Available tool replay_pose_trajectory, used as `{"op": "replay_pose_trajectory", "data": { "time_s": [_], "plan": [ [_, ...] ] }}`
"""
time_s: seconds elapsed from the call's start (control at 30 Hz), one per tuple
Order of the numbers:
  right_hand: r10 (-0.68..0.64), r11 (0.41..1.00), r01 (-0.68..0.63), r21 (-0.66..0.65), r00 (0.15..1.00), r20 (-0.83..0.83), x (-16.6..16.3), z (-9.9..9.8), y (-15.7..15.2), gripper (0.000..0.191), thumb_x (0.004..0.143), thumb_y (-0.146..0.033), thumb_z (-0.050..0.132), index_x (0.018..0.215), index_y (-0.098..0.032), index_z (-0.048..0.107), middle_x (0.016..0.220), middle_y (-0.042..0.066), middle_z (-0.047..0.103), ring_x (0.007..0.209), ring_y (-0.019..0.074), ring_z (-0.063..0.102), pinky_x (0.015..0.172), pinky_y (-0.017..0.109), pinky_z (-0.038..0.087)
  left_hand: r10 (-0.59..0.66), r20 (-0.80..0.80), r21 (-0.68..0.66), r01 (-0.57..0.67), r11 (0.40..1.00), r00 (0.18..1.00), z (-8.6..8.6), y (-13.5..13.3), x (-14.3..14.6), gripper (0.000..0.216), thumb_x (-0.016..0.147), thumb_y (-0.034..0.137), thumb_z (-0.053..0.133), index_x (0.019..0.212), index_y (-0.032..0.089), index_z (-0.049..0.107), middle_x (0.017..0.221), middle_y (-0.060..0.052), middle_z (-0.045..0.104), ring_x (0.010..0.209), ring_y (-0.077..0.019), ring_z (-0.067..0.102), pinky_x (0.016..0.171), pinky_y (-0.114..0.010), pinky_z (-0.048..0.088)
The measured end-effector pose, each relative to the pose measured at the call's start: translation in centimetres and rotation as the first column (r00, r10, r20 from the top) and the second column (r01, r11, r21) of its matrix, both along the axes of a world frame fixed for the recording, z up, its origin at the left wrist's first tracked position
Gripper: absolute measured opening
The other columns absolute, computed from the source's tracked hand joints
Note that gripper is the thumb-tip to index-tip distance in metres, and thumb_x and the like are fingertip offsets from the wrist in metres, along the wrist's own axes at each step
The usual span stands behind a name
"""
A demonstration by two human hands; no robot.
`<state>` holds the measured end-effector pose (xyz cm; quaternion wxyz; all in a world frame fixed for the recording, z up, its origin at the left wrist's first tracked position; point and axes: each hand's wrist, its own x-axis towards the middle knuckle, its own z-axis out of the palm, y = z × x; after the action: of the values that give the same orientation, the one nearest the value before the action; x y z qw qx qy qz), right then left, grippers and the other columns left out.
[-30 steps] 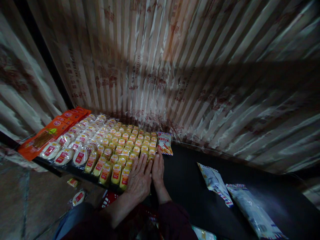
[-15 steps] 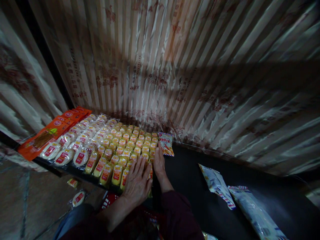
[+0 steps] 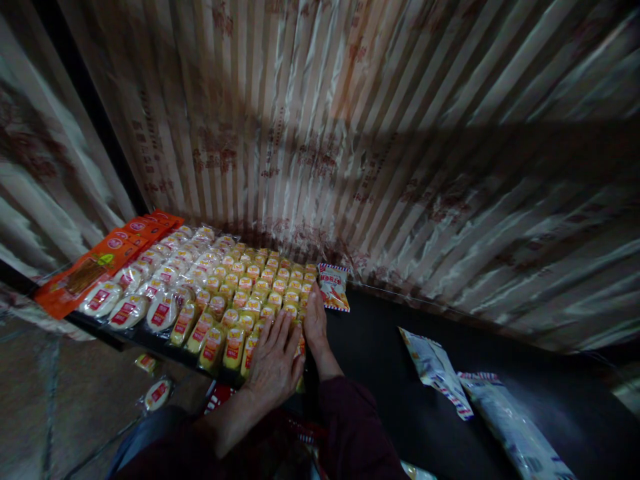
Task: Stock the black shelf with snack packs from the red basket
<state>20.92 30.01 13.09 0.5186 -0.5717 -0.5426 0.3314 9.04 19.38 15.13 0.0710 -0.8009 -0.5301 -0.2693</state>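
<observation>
Rows of small yellow wrapped cakes (image 3: 253, 290) stand packed together on a dark shelf (image 3: 370, 353). My left hand (image 3: 274, 360) lies flat over the front right part of these rows, fingers stretched out and pointing away from me. My right hand (image 3: 316, 323) is upright on its edge along the right end of the rows, its fingers straight and its palm facing the cakes. Some cakes beneath and between my hands are hidden. Just beyond my right fingertips lies a small white and red snack bag (image 3: 334, 287).
Left of the yellow cakes sit white round wrapped cakes (image 3: 163, 310) and orange packets (image 3: 100, 263). Two blue and white bags (image 3: 436, 370) lie on the shelf at right. A printed, pleated sheet (image 3: 320, 133) rises behind. On the floor are two loose wrapped cakes (image 3: 158, 395).
My right hand has shifted very slightly left, towards the cakes. My left hand stays in nearly the same place on the rows.
</observation>
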Motion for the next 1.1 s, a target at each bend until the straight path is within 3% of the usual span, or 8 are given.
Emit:
{"op": "replay_pose_trajectory", "data": {
  "time_s": [0.27, 0.7, 0.9, 1.1],
  "plan": [
    [-0.030, 0.999, 0.031, -0.009, 0.999, 0.036, 0.5, 0.6, 0.3, 0.077, 0.089, -0.067, 0.021, 0.145, -0.016, 0.035, 0.154, 0.011, 0.032, 0.144, 0.0209, 0.025, 0.119, 0.042, 0.017, -0.019, -0.004, 0.008, 0.019, 1.000, 1.000, 0.3, -0.1, -0.2, 0.049, 0.088, 0.034, 0.048, 0.133, 0.016, 0.052, 0.148, -0.013, 0.042, 0.142, -0.0296, 0.027, 0.115, -0.052, 0.027],
    [-0.036, 0.999, 0.037, -0.026, 0.999, 0.014, 0.1, 1.0, 0.7, 0.078, 0.088, -0.069, 0.023, 0.141, -0.015, 0.041, 0.152, 0.013, 0.036, 0.142, 0.0236, 0.029, 0.118, 0.045, 0.018, -0.018, -0.001, -0.004, 0.018, 1.000, 1.000, 0.2, -0.1, -0.2, 0.048, 0.088, 0.036, 0.048, 0.132, 0.015, 0.053, 0.147, -0.014, 0.042, 0.143, -0.0300, 0.026, 0.115, -0.052, 0.026],
    [-0.111, 0.993, 0.109, 0.048, 0.993, 0.036, 0.7, 1.3, -1.0, 0.078, 0.089, -0.067, 0.022, 0.141, -0.012, 0.041, 0.150, 0.014, 0.038, 0.141, 0.0229, 0.030, 0.118, 0.042, 0.019, -0.026, -0.001, 0.005, 0.026, 1.000, 1.000, 0.6, -0.3, -0.2, 0.052, 0.088, 0.036, 0.048, 0.136, 0.017, 0.048, 0.151, -0.013, 0.037, 0.144, -0.0302, 0.023, 0.115, -0.052, 0.024],
    [-0.119, 0.992, 0.118, 0.042, 0.993, 0.019, 1.2, 0.8, -3.8, 0.075, 0.089, -0.065, 0.024, 0.140, -0.015, 0.043, 0.149, 0.012, 0.040, 0.139, 0.0221, 0.033, 0.117, 0.043, 0.021, -0.006, 0.005, 0.055, 0.006, 0.998, 1.000, 0.8, -1.2, -0.5, 0.051, 0.090, 0.034, 0.047, 0.138, 0.017, 0.046, 0.152, -0.012, 0.034, 0.145, -0.0285, 0.019, 0.117, -0.050, 0.020]
  ]
}}
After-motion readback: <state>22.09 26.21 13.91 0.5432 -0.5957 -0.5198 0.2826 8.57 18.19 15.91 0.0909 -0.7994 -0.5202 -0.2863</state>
